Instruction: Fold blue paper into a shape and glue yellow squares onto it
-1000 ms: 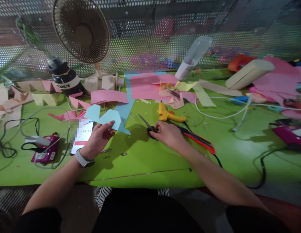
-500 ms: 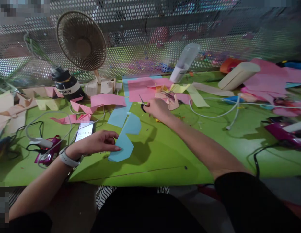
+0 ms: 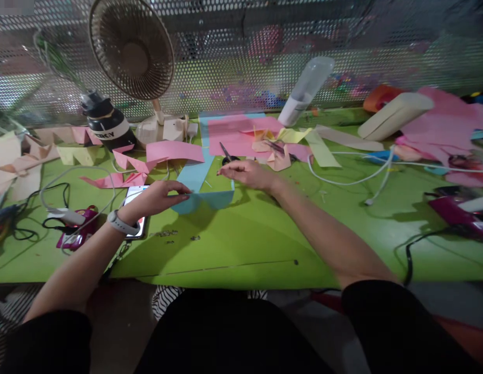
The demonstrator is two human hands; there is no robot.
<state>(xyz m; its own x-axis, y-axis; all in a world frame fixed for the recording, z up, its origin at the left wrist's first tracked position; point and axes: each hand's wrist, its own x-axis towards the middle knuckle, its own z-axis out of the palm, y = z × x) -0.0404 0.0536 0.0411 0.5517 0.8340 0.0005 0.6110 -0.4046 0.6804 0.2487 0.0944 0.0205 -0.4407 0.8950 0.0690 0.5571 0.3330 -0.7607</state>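
Note:
A light blue piece of paper [image 3: 210,200] is raised just above the green table, its cut lower edge hanging down. My left hand [image 3: 161,196] pinches its left end between thumb and fingers. At the right end, by a thin upturned blue strip, is my right hand [image 3: 251,174], with fingers closed around small scissors [image 3: 225,151]. Their dark blades point up and away to the left, and the handles are partly hidden by the fingers. Another blue paper [image 3: 194,175] lies on the table right behind the held piece.
A phone [image 3: 136,223] lies under my left wrist. Pink paper [image 3: 241,132], folded scraps and white cables [image 3: 342,184] spread across the green table [image 3: 241,249]. A fan [image 3: 132,52], a black bottle [image 3: 108,124] and a clear bottle [image 3: 305,93] stand behind. Purple glue guns [image 3: 79,228] lie at the side.
The blue paper has turned from facing up to nearly edge-on, stretched sideways between the hands. My left hand has moved up and away; my right hand has come to the paper's right end.

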